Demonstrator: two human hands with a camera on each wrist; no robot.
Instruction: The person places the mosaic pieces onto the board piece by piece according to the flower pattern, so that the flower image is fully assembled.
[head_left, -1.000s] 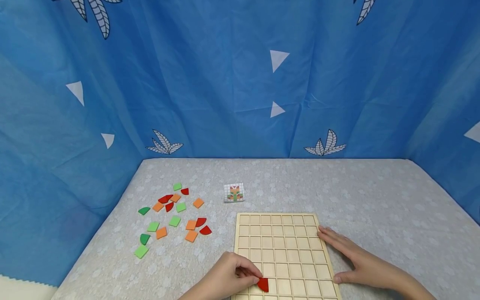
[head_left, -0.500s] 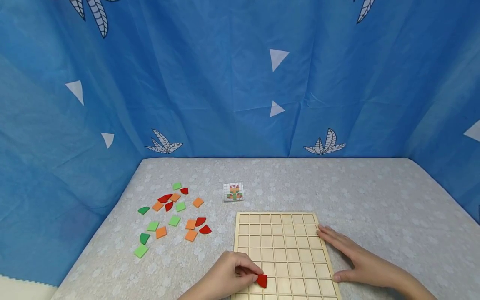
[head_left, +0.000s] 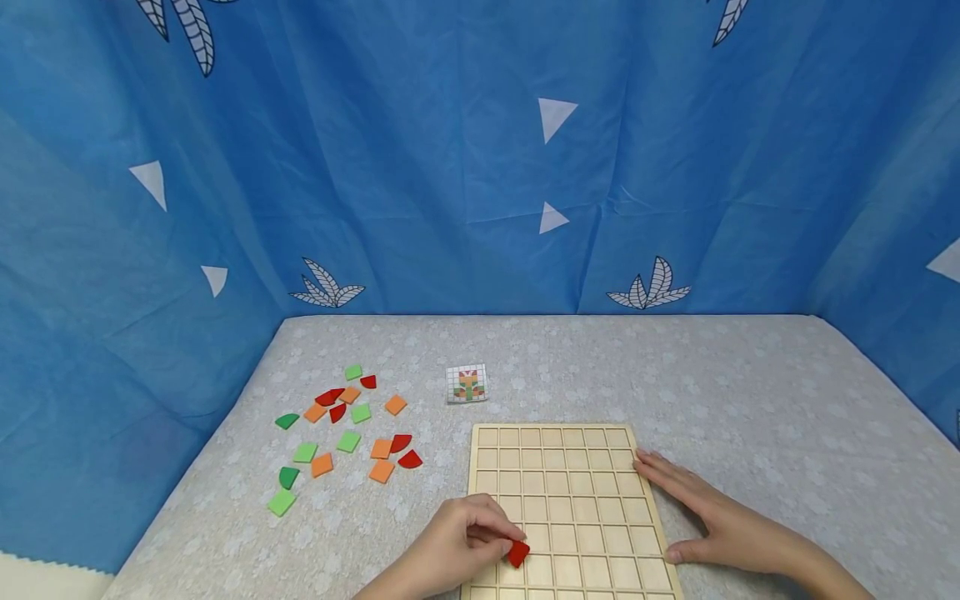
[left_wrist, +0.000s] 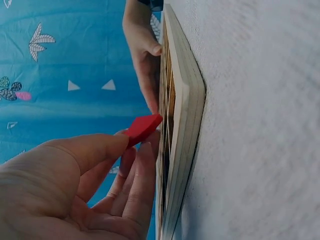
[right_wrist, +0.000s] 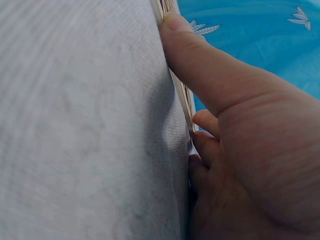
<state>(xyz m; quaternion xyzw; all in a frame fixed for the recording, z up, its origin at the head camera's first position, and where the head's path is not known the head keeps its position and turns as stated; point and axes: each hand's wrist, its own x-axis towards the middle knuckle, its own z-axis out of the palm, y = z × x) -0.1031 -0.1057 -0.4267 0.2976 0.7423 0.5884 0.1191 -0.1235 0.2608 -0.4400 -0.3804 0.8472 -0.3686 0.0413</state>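
Between thumb and fingertips, my left hand (head_left: 463, 542) pinches a red quarter-circle tile (head_left: 517, 553) over the lower left squares of a wooden grid board (head_left: 566, 485). In the left wrist view the red tile (left_wrist: 143, 129) is tilted, its tip close to the board's edge (left_wrist: 186, 120). My right hand (head_left: 723, 521) rests along the board's right side, fingers extended, thumb and fingertips at the edge. From the right wrist, the thumb (right_wrist: 180, 37) lies on the board's rim.
Left of the board lie scattered tiles: light green squares (head_left: 282, 502), orange squares (head_left: 382, 471), dark green pieces (head_left: 288, 477) and red quarter-circles (head_left: 410, 459). A small card with a coloured grid pattern (head_left: 467, 384) sits behind the board. A blue curtain (head_left: 420, 167) hangs behind the table.
The red quarter-circle tile has turned in my left fingers and shifted slightly left and away from me. My right hand stays at the board's edge.
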